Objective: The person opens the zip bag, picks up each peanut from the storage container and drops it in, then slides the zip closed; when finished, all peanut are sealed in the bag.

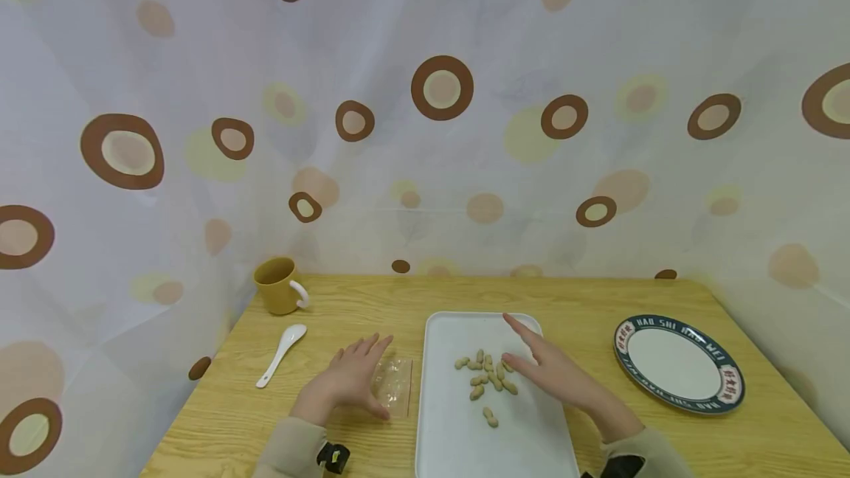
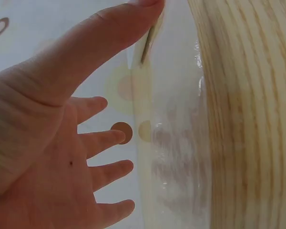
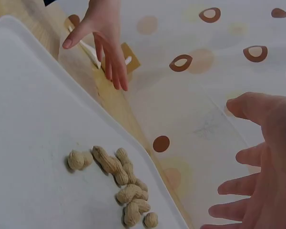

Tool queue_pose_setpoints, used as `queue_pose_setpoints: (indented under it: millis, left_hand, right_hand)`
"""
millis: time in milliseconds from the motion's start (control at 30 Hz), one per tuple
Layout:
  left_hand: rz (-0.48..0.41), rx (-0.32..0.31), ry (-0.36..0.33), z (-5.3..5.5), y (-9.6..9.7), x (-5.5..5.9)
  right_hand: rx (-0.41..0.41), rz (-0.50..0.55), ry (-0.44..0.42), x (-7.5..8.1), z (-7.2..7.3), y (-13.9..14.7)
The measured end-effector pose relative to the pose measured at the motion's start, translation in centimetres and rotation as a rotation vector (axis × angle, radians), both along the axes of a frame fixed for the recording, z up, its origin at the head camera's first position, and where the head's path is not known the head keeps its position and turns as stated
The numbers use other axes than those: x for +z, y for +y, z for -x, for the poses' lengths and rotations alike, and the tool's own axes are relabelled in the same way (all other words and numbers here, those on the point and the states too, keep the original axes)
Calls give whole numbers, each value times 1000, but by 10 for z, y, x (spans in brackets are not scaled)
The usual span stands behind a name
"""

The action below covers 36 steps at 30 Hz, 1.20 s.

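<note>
Right up close, found the left hand (image 1: 350,383) open and empty, with fingers spread, by a clear plastic packet (image 1: 398,387); could not tell touch from hover. Opposite, caught the right hand (image 1: 556,376) equally open, gripping nothing, above the right side of a white tray (image 1: 454,456). Made out the tray's long axis running near to far, and the packet lying flat alongside, with a red edge toward the tray. Then, on the tray: spotted a lone peanut (image 1: 491,417) nearest, slanting from far left to near right, and past it a loose cluster of peanuts (image 1: 496,382), pointing every which way. Judged the rim handy against rolling. Off right, noted a plate (image 1: 674,364), perhaps set aside for elbow room. Off left, picked out a white spoon (image 1: 282,354), pointing bowl-first far right. Farther on, caught a mustard mug (image 1: 275,292) at the far left of the wooden counter (image 1: 584,297), with handle turned right. Deepest of all, took in a spotted sheet (image 1: 505,146).
</note>
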<state>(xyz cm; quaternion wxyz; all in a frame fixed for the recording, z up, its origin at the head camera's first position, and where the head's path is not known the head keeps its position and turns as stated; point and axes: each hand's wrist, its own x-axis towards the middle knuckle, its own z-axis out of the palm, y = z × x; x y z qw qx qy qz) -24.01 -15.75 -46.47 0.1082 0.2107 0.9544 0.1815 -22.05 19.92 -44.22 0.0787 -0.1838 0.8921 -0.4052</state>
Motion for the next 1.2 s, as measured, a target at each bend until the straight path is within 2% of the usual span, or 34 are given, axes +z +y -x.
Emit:
queue_pose_setpoints:
  millis: [200,333,467,567,1033,1200]
  left_hand:
    - [-4,-14,-25,-1,0,0]
    - [-2,-20,-42,-1,0,-3]
    - [-4,-18,-47,-1,1,-4]
    - [-3,-19,-50,-1,3,-4]
    - [37,-2,-31,-2,7,-9]
    - [27,16,-23,-2,7,-9]
  right_hand:
    - [80,214,-211,4,1,-12]
    - [169,310,-300,3,3,-21]
    - [231,377,-339,-1,7,-33]
    - [243,425,-361,-5,10,-41]
    - [233,517,-464,-21,16,-66]
    - [209,539,-506,-24,17,-72]
